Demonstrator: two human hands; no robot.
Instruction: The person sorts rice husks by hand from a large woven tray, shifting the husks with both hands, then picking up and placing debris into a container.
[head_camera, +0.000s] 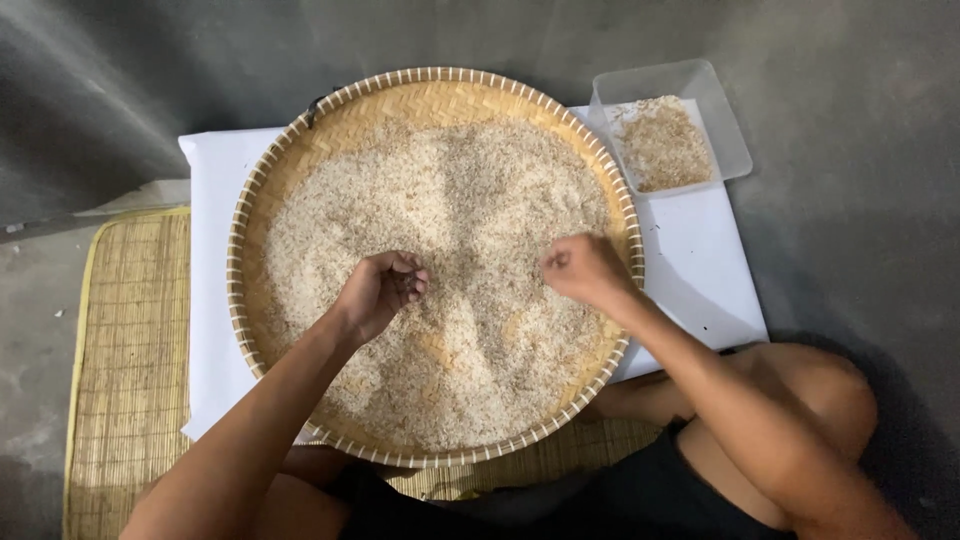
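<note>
A large round woven bamboo tray (250, 200) lies in front of me, spread with a layer of pale rice grains (450, 200). My left hand (385, 288) hovers over the rice near the tray's middle, palm up and fingers curled as if cupping a few grains. My right hand (583, 266) is over the rice near the tray's right side, fingers pinched together; what it pinches is too small to see.
The tray rests on a white sheet (215, 250) over a woven straw mat (125, 330) on a grey concrete floor. A clear plastic container (725, 120) with brownish husks or picked-out grains stands at the back right. My bent knee (810, 385) is at the right.
</note>
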